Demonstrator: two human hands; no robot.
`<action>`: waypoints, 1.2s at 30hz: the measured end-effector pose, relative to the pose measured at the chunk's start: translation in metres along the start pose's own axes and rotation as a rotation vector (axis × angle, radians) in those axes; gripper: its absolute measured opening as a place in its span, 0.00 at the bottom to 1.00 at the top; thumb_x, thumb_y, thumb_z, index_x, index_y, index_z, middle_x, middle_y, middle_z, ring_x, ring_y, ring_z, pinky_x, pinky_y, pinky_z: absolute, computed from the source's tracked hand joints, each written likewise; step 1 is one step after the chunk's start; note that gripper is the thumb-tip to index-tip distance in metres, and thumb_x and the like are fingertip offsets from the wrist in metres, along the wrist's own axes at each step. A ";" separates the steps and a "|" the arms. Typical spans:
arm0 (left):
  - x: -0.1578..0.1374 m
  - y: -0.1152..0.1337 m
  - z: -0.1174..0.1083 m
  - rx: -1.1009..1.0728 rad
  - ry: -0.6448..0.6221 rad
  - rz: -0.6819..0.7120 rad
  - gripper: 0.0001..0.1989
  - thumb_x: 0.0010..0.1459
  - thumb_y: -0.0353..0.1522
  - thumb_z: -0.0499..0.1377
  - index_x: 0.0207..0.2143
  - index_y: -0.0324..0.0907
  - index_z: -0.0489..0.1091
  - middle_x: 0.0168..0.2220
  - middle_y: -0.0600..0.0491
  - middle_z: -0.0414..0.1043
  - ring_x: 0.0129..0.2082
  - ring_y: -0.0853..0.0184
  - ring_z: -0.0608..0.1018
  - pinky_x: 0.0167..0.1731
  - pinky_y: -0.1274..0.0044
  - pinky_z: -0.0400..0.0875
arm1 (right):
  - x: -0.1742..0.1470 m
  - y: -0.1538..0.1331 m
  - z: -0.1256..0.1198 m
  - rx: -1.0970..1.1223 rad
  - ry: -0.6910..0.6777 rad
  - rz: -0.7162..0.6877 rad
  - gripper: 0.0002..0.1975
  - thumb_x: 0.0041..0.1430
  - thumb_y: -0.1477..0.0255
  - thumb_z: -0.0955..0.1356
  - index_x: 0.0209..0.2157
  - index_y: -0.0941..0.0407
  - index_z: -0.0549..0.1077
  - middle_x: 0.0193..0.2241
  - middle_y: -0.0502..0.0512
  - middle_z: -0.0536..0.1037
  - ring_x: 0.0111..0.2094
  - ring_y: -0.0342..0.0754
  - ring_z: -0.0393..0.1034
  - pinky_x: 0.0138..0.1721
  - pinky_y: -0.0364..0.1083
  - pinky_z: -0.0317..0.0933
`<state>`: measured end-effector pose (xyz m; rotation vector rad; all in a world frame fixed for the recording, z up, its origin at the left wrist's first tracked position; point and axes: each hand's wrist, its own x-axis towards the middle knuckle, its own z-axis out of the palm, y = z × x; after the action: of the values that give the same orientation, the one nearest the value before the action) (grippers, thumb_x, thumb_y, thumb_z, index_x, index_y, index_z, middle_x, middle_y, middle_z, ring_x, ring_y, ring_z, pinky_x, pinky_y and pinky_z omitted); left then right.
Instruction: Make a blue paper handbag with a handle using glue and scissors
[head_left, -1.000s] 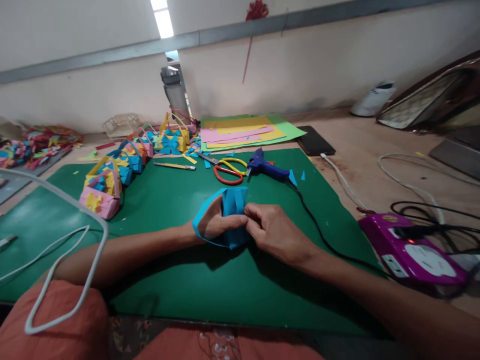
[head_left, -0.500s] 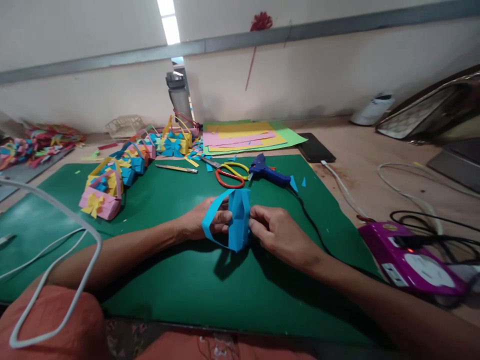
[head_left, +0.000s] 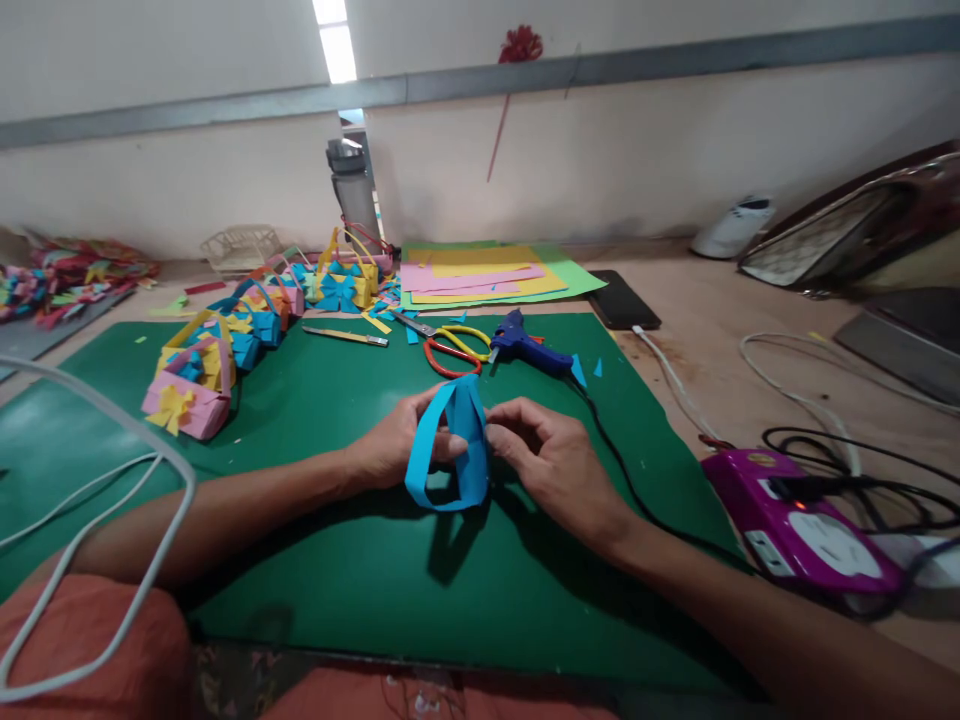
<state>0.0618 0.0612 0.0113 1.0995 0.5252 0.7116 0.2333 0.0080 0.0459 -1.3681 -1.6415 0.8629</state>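
A small blue paper basket with a looped strip handle is tipped on its side above the green mat. My left hand grips it from the left, its thumb inside the handle loop and the other fingers partly hidden behind the paper. At the basket's right side, my right hand is closed, thumb and forefinger pinched at the paper's edge. Beyond the hands lie scissors with red and yellow handles and a blue glue gun.
Finished paper baskets in several colours line the left of the green mat. A cutter knife, coloured paper sheets and a phone lie farther back. A purple power strip with cables sits right; a white cable loops at left.
The blue basket has turned in my hands, so its handle loop faces me more and its opening looks narrower. My right hand stays at its right side. The whole view has shifted slightly.
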 end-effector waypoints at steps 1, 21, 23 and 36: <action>-0.001 0.000 0.001 0.010 -0.002 0.010 0.22 0.41 0.33 0.68 0.40 0.39 0.67 0.28 0.56 0.66 0.25 0.74 0.68 0.30 0.77 0.65 | -0.001 -0.001 0.001 0.005 0.008 0.000 0.05 0.54 0.70 0.65 0.30 0.56 0.70 0.27 0.51 0.74 0.28 0.44 0.67 0.29 0.43 0.61; -0.005 0.020 0.013 0.257 -0.025 0.079 0.29 0.39 0.31 0.68 0.47 0.41 0.66 0.42 0.50 0.72 0.41 0.62 0.74 0.43 0.70 0.68 | -0.010 0.002 0.006 -0.170 0.038 -0.163 0.05 0.54 0.75 0.66 0.35 0.56 0.71 0.31 0.52 0.76 0.31 0.45 0.70 0.32 0.45 0.64; -0.006 0.023 0.014 0.330 -0.032 0.142 0.30 0.40 0.29 0.66 0.49 0.42 0.64 0.44 0.48 0.71 0.43 0.61 0.74 0.43 0.71 0.69 | -0.010 0.001 0.005 -0.187 0.039 -0.197 0.06 0.54 0.75 0.66 0.35 0.56 0.71 0.33 0.53 0.76 0.33 0.46 0.71 0.34 0.45 0.64; -0.005 0.019 0.001 0.797 -0.027 0.432 0.36 0.44 0.20 0.57 0.57 0.43 0.55 0.56 0.45 0.61 0.54 0.58 0.67 0.53 0.64 0.62 | -0.007 -0.007 -0.003 -0.127 0.181 -0.320 0.04 0.56 0.74 0.64 0.34 0.55 0.70 0.31 0.51 0.76 0.32 0.44 0.71 0.36 0.43 0.64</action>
<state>0.0543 0.0620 0.0292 2.0053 0.5690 0.8842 0.2339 -0.0005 0.0520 -1.1853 -1.7336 0.4422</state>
